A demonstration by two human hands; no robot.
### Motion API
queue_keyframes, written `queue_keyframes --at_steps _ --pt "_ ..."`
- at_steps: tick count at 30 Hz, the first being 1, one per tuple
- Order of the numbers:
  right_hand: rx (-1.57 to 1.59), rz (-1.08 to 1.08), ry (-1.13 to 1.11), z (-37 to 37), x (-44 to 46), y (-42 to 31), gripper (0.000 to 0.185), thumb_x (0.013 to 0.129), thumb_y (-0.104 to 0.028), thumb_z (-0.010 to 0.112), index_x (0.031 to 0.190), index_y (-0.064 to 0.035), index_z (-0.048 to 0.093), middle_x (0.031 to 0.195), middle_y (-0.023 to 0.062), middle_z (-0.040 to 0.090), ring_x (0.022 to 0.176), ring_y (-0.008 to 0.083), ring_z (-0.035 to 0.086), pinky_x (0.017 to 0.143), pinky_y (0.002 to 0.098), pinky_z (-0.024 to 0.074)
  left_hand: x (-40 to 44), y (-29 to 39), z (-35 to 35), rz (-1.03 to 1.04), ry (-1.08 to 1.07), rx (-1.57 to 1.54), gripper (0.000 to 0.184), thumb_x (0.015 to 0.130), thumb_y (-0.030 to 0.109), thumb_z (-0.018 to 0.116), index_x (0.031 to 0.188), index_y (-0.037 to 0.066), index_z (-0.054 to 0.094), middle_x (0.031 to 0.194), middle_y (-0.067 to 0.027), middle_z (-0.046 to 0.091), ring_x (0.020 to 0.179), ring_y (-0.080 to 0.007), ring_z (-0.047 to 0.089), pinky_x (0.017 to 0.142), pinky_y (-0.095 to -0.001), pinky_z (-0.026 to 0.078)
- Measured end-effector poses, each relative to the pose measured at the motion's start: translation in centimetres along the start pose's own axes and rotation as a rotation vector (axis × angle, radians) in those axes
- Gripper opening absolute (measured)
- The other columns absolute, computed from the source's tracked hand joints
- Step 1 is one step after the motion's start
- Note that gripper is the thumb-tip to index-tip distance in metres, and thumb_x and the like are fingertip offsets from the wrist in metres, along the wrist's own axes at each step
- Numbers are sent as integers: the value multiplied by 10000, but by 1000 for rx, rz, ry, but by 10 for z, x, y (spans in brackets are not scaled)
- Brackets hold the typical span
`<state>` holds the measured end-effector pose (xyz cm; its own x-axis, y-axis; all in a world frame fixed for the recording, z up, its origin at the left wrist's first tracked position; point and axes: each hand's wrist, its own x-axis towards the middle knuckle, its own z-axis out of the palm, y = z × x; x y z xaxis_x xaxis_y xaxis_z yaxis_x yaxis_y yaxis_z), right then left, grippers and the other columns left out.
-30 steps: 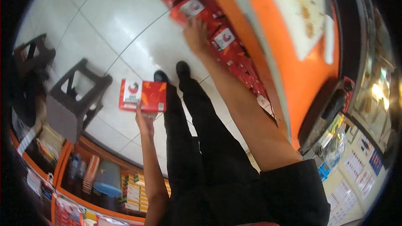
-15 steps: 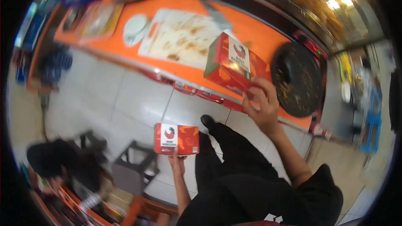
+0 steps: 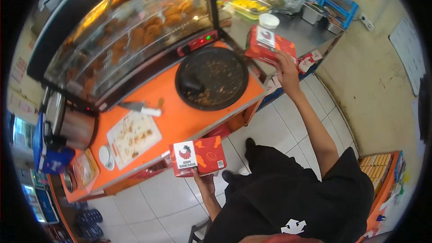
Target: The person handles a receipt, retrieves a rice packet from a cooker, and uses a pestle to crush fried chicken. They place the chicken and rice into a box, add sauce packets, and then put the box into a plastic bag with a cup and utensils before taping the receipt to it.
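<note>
My left hand holds a red box with a white rooster label from below, in front of the orange counter. A second red box of the same kind is in my right hand, gripped at its near side, over the edge of the metal worktable. Between the two boxes, further back, a round black pan with crumbs stands on the orange counter.
A glass display case with fried food rises behind the counter. A cutting board, a knife and a steel pot are at the left. Blue crates and a yellow food tray stand at the back right.
The view has swung right, from stacked boxes below the counter to the counter and then the metal worktable. My right hand has taken a second box and brought it up and over.
</note>
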<state>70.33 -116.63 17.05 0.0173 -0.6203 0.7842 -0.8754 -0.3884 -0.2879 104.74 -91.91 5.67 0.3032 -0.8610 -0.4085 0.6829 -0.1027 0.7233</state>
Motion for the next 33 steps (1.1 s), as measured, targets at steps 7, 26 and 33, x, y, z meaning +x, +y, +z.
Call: queue_keyframes --at_steps 7,26,33 --pt "640 -23 -538 -13 -51 -131 497 781 -327 631 1185 -57 529 1198 170 545 1136 285 508 942 395 395 7 19 21 -56 -244 193 639 878 504 490 1320 69 338 1284 -90 453 1129 -200 495 840 -392 459" --pt "1012 813 -1038 -58 63 124 375 819 -148 645 1149 7 558 870 60 617 801 124 570 742 236 441 126 -71 282 -246 -298 308 554 830 383 568 1186 -31 474 1089 -113 564 1013 -204 556 856 -348 465" --pt "1019 207 -809 -2 115 116 598 814 -148 627 1352 -133 369 1247 208 501 1159 296 509 928 339 413 156 -84 343 232 -395 900 665 839 341 625 1280 -76 351 1172 -148 532 1085 -201 502 909 -339 411"
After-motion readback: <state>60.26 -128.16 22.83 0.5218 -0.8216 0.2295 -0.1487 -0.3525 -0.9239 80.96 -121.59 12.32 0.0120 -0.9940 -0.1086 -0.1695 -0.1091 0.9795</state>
